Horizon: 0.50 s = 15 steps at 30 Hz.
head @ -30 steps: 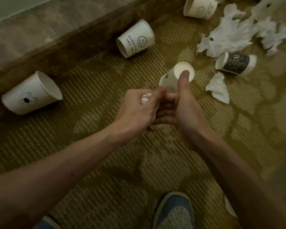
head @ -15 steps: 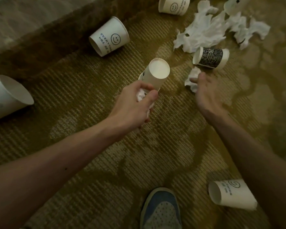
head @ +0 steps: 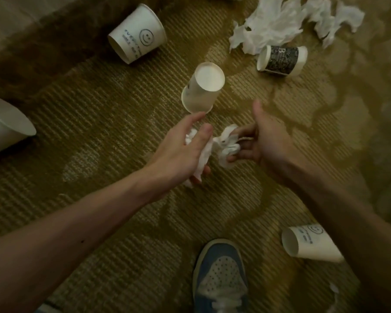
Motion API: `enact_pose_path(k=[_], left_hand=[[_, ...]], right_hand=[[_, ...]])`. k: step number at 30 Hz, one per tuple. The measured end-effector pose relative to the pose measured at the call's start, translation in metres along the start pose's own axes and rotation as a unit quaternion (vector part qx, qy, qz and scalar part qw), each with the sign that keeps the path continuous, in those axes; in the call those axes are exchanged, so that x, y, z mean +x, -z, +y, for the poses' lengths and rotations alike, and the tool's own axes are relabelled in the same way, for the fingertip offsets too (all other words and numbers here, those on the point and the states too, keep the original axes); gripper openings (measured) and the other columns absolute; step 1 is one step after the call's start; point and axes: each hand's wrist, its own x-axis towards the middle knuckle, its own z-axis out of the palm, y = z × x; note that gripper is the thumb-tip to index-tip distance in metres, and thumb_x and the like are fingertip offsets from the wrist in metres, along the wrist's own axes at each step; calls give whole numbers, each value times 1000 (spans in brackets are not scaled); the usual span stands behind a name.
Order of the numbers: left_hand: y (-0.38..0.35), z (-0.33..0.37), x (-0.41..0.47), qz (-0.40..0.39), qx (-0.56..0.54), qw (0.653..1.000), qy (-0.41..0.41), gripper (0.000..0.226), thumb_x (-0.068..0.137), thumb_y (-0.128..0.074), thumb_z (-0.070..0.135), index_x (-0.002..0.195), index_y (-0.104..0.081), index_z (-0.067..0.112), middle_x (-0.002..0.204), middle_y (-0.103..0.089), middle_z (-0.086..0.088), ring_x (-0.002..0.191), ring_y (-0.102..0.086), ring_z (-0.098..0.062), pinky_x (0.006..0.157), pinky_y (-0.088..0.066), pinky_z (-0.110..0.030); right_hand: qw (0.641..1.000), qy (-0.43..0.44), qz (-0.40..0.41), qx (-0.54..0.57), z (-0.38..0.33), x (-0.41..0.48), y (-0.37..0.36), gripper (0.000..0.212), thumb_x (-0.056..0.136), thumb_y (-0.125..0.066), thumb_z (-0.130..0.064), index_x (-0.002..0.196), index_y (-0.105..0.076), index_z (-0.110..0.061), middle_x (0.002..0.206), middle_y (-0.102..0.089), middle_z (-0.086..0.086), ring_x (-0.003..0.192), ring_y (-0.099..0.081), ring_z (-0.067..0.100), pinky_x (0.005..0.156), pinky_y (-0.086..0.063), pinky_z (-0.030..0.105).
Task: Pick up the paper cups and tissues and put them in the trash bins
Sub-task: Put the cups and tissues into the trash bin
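A crumpled tissue (head: 200,154) is held in the left hand (head: 181,152), fingers curled loosely round it; much of the tissue is hidden by the palm. A plain cup (head: 202,90) is seen just beyond the left fingertips, base toward the camera; whether it is touched cannot be told. A second tissue (head: 227,144) is pinched in the right hand (head: 264,141), fingers partly spread. On the carpet (head: 99,123) lie a smiley cup (head: 138,33), a dark cup (head: 281,61), loose tissues (head: 278,21), and a cup (head: 307,243) partly hidden by the right arm. Another cup (head: 5,125) is cut off at left. A shoe (head: 220,279) is cut off below.
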Motion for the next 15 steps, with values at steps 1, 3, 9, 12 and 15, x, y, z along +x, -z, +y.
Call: enact_pose_path(k=[1,3,9,12,15], left_hand=[[-5,0,-1,-15,7,1000,-5,40,99,-44,51,139,-43,47,129,-54,12,75,-70,-4,53,-52,-18],[-15,0,-4,-54,-1,998,-10,38,97,-45,54,133,-52,44,124,-59,16,88,-68,-3,56,-55,-20],[-35,-10,-10,-123,15,992,8,21,96,-58,40,96,-68,21,76,-74,0,62,-72,-19,45,-57,-40],[-44,-22,-15,-169,110,979,4,26,95,-59,41,80,-66,21,64,-71,0,53,-70,-19,44,-57,-41],[-50,-35,-20,-180,216,959,-41,27,95,-58,41,74,-66,26,64,-66,13,61,-61,8,53,-46,-23]], right_hand=[[1000,3,-20,12,2,-9,-4,63,99,-31,-58,81,-64,-7,72,-72,12,72,-71,35,63,-58,40],[998,9,-61,15,6,-21,-5,59,100,-30,-56,91,-65,-9,87,-73,17,82,-72,35,67,-57,41],[979,-100,-161,79,16,-43,32,59,98,-36,-54,114,-62,-3,100,-73,15,92,-72,31,71,-59,36],[978,-51,-136,-148,24,-51,62,32,98,-47,-44,116,-60,-21,98,-74,0,91,-72,16,71,-58,27],[854,-37,-198,-480,33,-60,88,64,72,-61,-71,126,-50,-38,121,-59,-18,109,-57,1,83,-47,19]])
